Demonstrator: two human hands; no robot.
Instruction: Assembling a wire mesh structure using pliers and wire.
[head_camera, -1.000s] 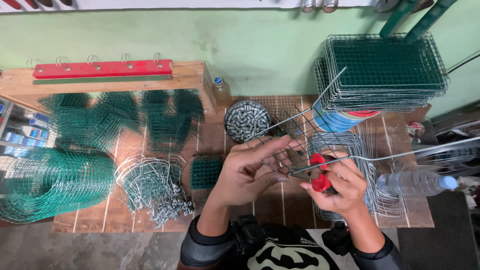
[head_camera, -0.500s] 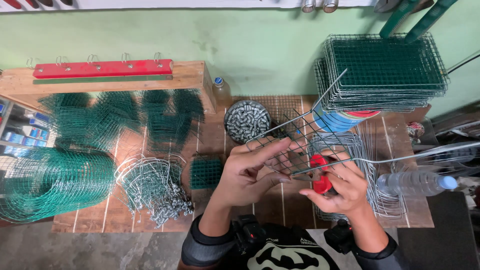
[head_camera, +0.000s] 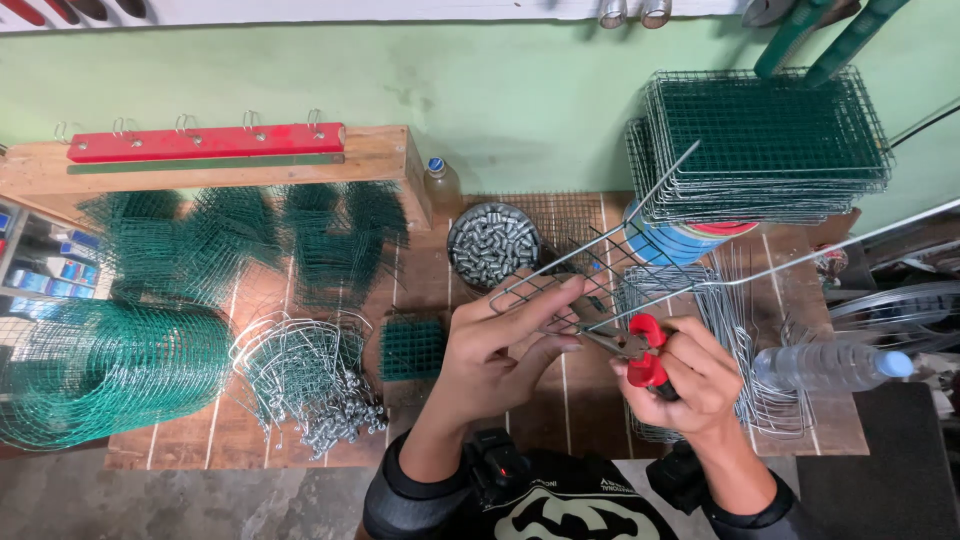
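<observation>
- roll of green wire mesh (head_camera: 95, 372) at bench's left edge
- round tin of metal clips (head_camera: 493, 243) mid-back
- stack of green mesh panels (head_camera: 765, 140) at back right corner
- clear plastic bottle (head_camera: 825, 366) near right edge
- pile of bent wire pieces (head_camera: 300, 370) front left

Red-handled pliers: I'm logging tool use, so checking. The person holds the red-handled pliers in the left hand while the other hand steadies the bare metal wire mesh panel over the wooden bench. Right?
Not quite. The head view shows the red-handled pliers in the right hand, not the left. It is the left hand that steadies the bare metal wire mesh panel over the wooden bench.
</observation>
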